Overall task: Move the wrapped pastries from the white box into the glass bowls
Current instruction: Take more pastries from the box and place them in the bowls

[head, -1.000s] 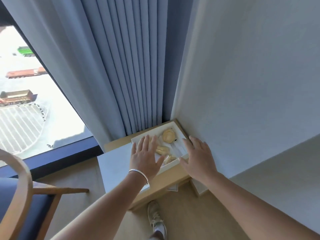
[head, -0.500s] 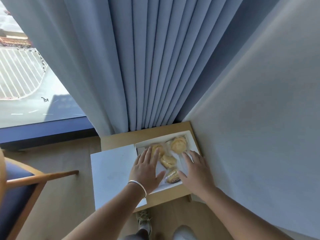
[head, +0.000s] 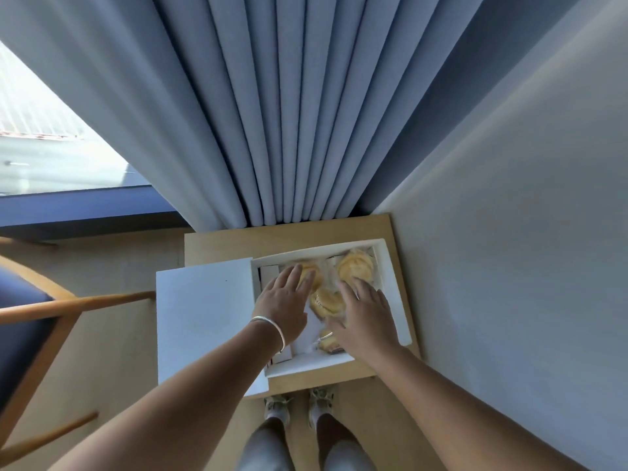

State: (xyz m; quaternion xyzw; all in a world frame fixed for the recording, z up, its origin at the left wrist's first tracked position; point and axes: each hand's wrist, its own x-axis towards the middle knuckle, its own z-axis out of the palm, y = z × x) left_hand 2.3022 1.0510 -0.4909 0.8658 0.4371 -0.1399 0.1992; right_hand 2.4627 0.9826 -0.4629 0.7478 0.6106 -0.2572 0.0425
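Observation:
The white box (head: 394,290) lies open on a small wooden table (head: 289,234) in the corner. Inside it are several wrapped golden pastries: one at the back right (head: 355,266), one in the middle (head: 326,302), one near the front (head: 328,343). My left hand (head: 283,305), with a silver bracelet at the wrist, hovers flat over the box's left half, fingers spread, partly hiding another pastry (head: 314,271). My right hand (head: 365,314) reaches over the right half, fingers apart above the middle pastry. Neither hand holds anything. No glass bowls are in view.
The box's white lid (head: 204,321) lies to the left, overhanging the table edge. Blue curtains (head: 272,113) hang right behind the table, a pale wall (head: 509,232) on the right. A wooden chair (head: 44,311) with a blue seat stands at the left. My feet (head: 299,402) are below.
The view has tilted down and closer. Both hands have slid farther forward over the pastries inside the box.

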